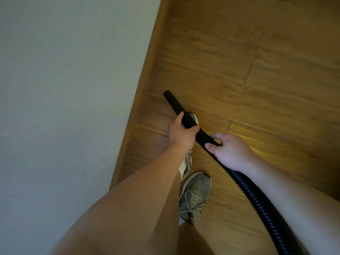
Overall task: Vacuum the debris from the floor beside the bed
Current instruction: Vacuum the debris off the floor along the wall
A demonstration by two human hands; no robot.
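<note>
A pale flat surface fills the left half of the view. It runs off the top, left and bottom edges, and I cannot tell whether it is a wall or the side of the bed. A wooden strip runs along its foot, and beside that lies the wood-plank floor, dim enough that no debris can be made out on it. Both forearms come in from the bottom edge.

A black ribbed hose leaves the frame at the lower right and joins a rigid black tube. The tube's tip points at the floor near the strip, and contact there is unclear.

Of two grey shoes, the near shoe shows plainly, while the far shoe is mostly hidden behind the left forearm and the tube.

The left hand wraps its curled fingers around the tube at mid-length. The right hand grips where the tube meets the hose, thumb underneath.
</note>
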